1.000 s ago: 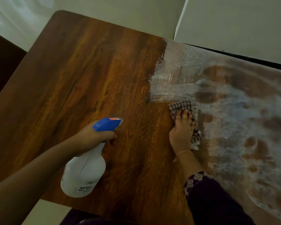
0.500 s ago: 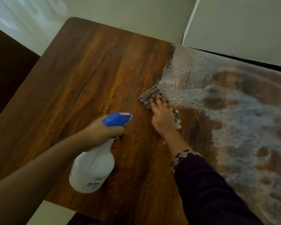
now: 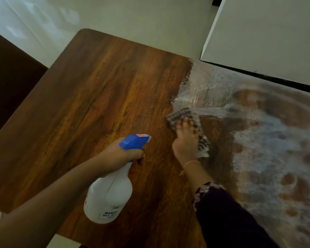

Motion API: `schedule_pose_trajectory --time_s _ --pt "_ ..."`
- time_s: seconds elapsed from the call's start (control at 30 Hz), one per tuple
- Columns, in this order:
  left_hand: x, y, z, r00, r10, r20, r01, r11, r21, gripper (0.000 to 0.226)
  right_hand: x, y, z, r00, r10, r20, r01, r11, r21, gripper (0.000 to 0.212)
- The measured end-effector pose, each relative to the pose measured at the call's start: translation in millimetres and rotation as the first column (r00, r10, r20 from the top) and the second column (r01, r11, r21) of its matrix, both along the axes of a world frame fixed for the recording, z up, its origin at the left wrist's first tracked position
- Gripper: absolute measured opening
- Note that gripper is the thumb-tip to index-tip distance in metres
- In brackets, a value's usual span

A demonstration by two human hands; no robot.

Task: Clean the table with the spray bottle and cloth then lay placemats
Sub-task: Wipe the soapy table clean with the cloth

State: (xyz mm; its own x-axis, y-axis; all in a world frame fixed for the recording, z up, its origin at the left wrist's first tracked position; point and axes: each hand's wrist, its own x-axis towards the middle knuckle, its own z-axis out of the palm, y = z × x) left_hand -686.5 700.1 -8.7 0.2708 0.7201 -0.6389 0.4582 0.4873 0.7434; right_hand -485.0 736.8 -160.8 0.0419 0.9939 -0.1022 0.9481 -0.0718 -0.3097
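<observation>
While the right hand (image 3: pixel 185 140) is pressing the checked cloth (image 3: pixel 180 114) flat against the wooden table (image 3: pixel 97 108) with its fingers straight and slightly spread, the left hand (image 3: pixel 123 153) is gripping the neck of the white spray bottle (image 3: pixel 109 197) with curled fingers, holding it tilted over the near part of the table. The cloth is sitting right at the border between bare wood and the whitish wet film (image 3: pixel 268 140) that is covering the table's right side. Wiping well here is probably calling for even pressure, overlapping strokes carried into the film toward the far edge, and refolding the cloth once it is soaked. No placemats are showing.
</observation>
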Motion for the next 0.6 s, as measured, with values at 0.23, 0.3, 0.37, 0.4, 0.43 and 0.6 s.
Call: schedule_pose_trajectory --time_s 0.23,0.3,0.37,0.4,0.43,0.6 --pt "26 17 0 1.000 0.017 -0.010 -0.017 1.000 0.013 0.010 -36 36 0 0.920 0.383 -0.088 -0.389 0.919 -0.066 0.056" --pt "36 22 2 1.000 0.013 0.007 -0.014 0.999 0.044 0.021 -17 53 1 0.948 0.309 -0.076 -0.315 0.946 -0.081 0.058" --pt "45 27 0 1.000 -0.005 0.014 0.004 0.998 0.066 0.029 9 67 2 0.984 0.172 -0.049 -0.176 0.981 -0.086 0.058" --pt "49 29 -1 1.000 -0.007 0.009 0.007 0.997 0.078 0.031 25 70 2 0.995 0.099 -0.033 -0.102 0.991 -0.089 0.057" --pt "52 31 -4 1.000 -0.004 0.004 0.004 0.996 0.087 0.031 43 71 1 0.999 0.030 -0.014 -0.031 0.995 -0.093 0.056" --pt "58 47 -6 1.000 -0.004 -0.025 0.007 0.994 0.105 0.029 112 39 -2 0.960 -0.277 0.034 0.279 0.954 -0.114 0.055"
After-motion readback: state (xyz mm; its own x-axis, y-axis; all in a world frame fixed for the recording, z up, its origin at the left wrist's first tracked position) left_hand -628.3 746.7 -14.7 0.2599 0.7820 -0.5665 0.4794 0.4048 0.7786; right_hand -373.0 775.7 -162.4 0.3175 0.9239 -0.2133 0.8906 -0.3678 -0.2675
